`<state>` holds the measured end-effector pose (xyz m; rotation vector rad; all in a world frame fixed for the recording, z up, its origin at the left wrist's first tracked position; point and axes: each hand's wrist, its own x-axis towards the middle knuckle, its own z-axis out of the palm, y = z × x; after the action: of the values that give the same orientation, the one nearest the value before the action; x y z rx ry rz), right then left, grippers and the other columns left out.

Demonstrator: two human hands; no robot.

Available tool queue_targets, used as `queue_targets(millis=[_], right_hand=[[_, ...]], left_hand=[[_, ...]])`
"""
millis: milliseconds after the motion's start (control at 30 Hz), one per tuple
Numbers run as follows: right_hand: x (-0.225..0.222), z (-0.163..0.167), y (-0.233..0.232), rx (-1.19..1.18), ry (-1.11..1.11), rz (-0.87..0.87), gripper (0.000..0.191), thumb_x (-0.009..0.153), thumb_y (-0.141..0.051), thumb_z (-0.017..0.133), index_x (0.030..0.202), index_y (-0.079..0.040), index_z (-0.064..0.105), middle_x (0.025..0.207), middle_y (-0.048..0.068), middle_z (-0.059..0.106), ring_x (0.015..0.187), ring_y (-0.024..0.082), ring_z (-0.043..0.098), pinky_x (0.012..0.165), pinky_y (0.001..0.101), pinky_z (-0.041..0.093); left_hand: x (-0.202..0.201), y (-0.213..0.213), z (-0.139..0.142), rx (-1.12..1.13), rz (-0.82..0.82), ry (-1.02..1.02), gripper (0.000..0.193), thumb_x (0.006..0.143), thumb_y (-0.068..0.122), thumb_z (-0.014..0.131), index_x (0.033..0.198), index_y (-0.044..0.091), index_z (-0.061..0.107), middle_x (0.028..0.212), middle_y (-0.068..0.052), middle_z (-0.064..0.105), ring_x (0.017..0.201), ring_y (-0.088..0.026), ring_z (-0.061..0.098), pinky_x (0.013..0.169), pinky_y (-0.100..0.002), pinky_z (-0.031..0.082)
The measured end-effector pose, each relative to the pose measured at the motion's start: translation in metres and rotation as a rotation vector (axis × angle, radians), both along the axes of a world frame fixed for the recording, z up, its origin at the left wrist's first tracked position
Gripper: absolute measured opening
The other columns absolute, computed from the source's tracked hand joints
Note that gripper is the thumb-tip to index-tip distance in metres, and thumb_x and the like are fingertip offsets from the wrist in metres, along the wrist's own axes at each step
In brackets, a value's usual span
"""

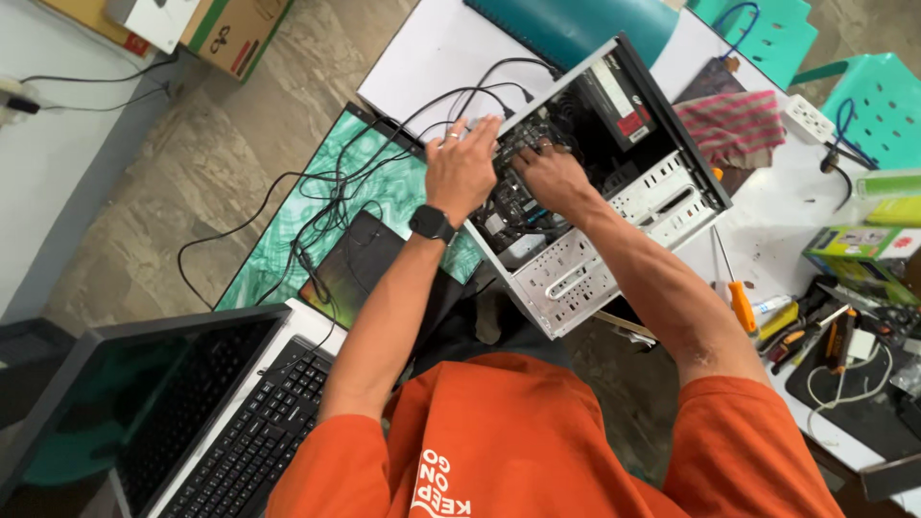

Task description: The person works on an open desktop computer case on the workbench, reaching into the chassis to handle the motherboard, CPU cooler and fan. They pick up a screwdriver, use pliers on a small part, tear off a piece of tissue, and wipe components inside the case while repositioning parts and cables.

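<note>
Open computer case (614,206): side panel off, interior lying open from above. Both hands are occupying its middle, left hand (460,171) at the near edge, right hand (552,173) over the board. Drive cage (576,278) is walling the near end; power supply (619,101) is filling the far corner. Black cables (336,192) are trailing across the green mat (288,240), crowding the left approach. Screwdriver (734,288) and tools (806,336) are cluttering the right side.

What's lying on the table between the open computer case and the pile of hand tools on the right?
In the head view, a screwdriver with an orange handle lies on the white table between the open computer case and the hand tools, shaft pointing away from the person.
</note>
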<state>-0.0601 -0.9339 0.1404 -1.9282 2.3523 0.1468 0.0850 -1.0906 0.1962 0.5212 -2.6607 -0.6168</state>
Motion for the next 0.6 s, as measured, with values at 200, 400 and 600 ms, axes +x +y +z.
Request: queue_targets(millis=[200, 400, 600], right_hand=[[0.002, 0.018, 0.0, 0.034, -0.147, -0.078, 0.053, 0.079, -0.003, 0.066, 0.132, -0.006, 0.062, 0.134, 0.014, 0.06, 0.129, 0.047, 0.051, 0.09, 0.0499, 0.056], [0.018, 0.031, -0.01, 0.062, -0.167, -0.053, 0.061, 0.065, -0.025, 0.083, 0.123, -0.013, 0.069, 0.13, 0.02, 0.056, 0.13, 0.044, 0.044, 0.114, 0.0589, 0.028], [0.011, 0.01, 0.0, -0.03, -0.169, -0.061, 0.033, 0.077, -0.016, 0.074, 0.108, -0.024, 0.081, 0.131, 0.013, 0.061, 0.128, 0.038, 0.053, 0.123, 0.0549, 0.03]], left_hand=[[0.002, 0.004, 0.003, -0.029, 0.021, -0.01, 0.037, 0.1, 0.021, 0.055, 0.137, 0.02, 0.062, 0.137, 0.001, 0.068, 0.127, -0.03, 0.059, 0.1, -0.055, 0.039], [0.003, 0.002, 0.011, 0.014, -0.014, 0.0, 0.038, 0.1, 0.019, 0.055, 0.138, 0.017, 0.062, 0.133, -0.002, 0.07, 0.124, -0.029, 0.061, 0.101, -0.049, 0.039], [0.003, 0.0, 0.013, 0.032, -0.036, 0.018, 0.037, 0.101, 0.019, 0.056, 0.137, 0.016, 0.063, 0.127, -0.004, 0.072, 0.119, -0.029, 0.063, 0.1, -0.048, 0.039]])
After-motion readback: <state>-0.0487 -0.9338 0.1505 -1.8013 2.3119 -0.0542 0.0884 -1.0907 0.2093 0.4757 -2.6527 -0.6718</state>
